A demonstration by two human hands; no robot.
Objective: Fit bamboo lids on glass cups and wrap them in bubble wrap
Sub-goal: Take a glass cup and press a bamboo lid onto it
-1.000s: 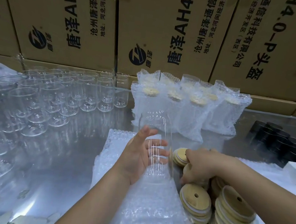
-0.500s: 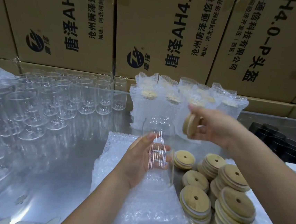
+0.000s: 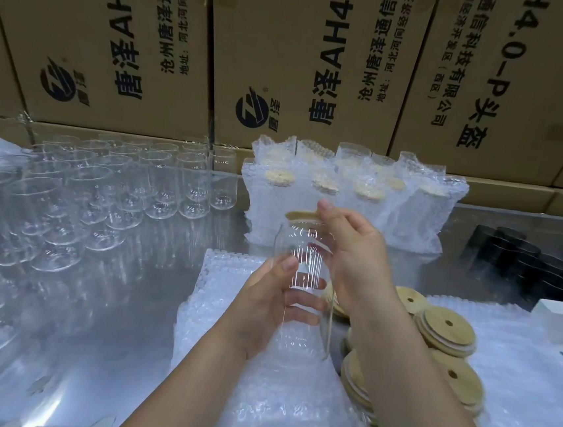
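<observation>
- Now the right hand has brought a bamboo lid onto the glass cup, pinching it.
- The left hand curls round the cup over the near bubble wrap; slippy glass could drop.
- Pushed crooked, the lid may pop off.

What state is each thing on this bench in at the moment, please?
glass cup: upright, gripped by left hand over the bubble wrap sheets.
bamboo lid: on that cup's mouth, held by right hand; whether fully seated is unclear.
bare cups: upright, unlidded, unwrapped.
wrapped cups: standing, lidded, in bubble wrap.
loose lids: stacked, unused.
</observation>
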